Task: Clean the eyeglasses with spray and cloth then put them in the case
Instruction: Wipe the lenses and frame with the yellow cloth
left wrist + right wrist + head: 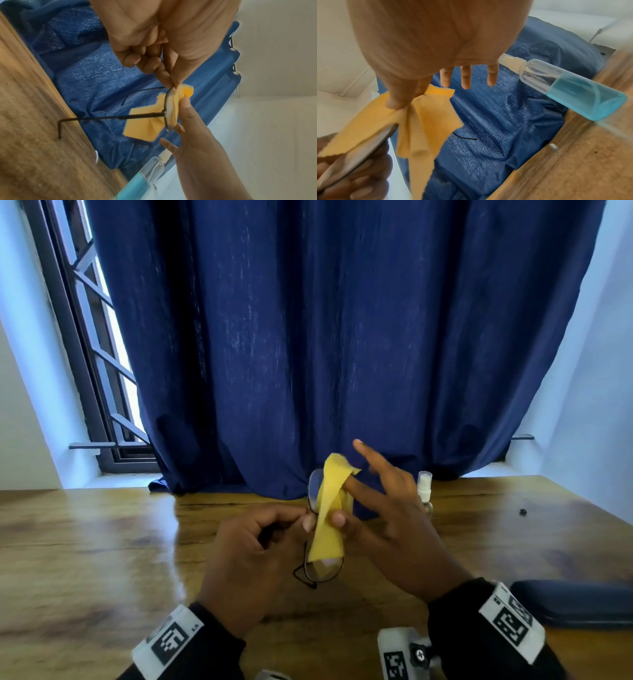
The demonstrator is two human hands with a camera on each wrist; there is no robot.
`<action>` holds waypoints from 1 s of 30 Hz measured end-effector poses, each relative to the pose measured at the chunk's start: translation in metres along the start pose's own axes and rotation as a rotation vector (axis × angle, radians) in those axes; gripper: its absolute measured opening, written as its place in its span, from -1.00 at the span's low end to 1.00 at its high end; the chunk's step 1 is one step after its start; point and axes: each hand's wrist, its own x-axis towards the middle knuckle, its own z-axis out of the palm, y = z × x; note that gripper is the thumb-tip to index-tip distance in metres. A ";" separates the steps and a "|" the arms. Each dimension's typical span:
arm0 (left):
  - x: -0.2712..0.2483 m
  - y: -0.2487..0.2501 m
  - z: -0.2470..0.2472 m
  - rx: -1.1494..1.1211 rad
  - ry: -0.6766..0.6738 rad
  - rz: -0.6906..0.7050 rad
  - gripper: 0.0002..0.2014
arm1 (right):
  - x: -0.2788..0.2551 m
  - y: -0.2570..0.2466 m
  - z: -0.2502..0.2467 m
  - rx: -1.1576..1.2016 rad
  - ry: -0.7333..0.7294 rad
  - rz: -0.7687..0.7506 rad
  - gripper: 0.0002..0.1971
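Thin black-framed eyeglasses [322, 571] are held upright above the wooden table [102, 542]. My left hand [260, 546] pinches the frame at its bridge. A yellow cloth [330, 508] is folded over the upper lens, and my right hand [380, 515] pinches it there between thumb and forefinger, the other fingers spread straight. In the left wrist view the eyeglasses [167, 108] show their temple arms open, with the cloth [145, 125] draped behind. In the right wrist view the cloth [423, 121] hangs from my thumb. A dark case [579, 602] lies shut at the right.
A clear spray bottle [424, 491] with blue liquid stands behind my right hand; the spray bottle [570, 86] is close in the right wrist view. A dark blue curtain [342, 337] hangs at the table's far edge. A small black speck [523, 511] lies at the right.
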 end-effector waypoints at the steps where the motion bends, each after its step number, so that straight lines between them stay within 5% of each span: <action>1: -0.001 0.000 0.000 0.032 -0.006 0.006 -0.91 | -0.001 -0.001 0.001 0.025 0.038 0.020 -0.55; 7: -0.001 0.002 -0.002 0.211 -0.079 0.047 -0.84 | 0.000 -0.010 0.008 0.279 0.148 0.194 -0.56; 11: -0.002 0.006 -0.002 0.317 -0.137 0.076 -0.90 | 0.000 -0.016 0.011 0.434 0.191 0.348 -0.75; 16: -0.002 0.006 -0.003 0.346 -0.203 0.099 -0.92 | -0.004 -0.021 0.008 0.810 0.119 0.480 -0.29; 21: -0.001 -0.001 -0.004 0.304 -0.164 0.044 -0.90 | -0.002 -0.012 0.004 0.852 0.004 0.433 -0.80; 24: -0.002 0.001 -0.003 0.292 -0.159 0.060 -0.88 | -0.002 -0.014 0.002 0.945 -0.094 0.375 -0.66; 26: -0.003 0.003 -0.002 0.283 -0.181 0.072 -0.88 | -0.002 -0.016 0.003 0.903 -0.077 0.359 -0.65; 30: -0.007 0.004 0.005 0.305 -0.237 0.080 -0.79 | -0.003 -0.023 0.005 0.803 0.113 0.412 -0.96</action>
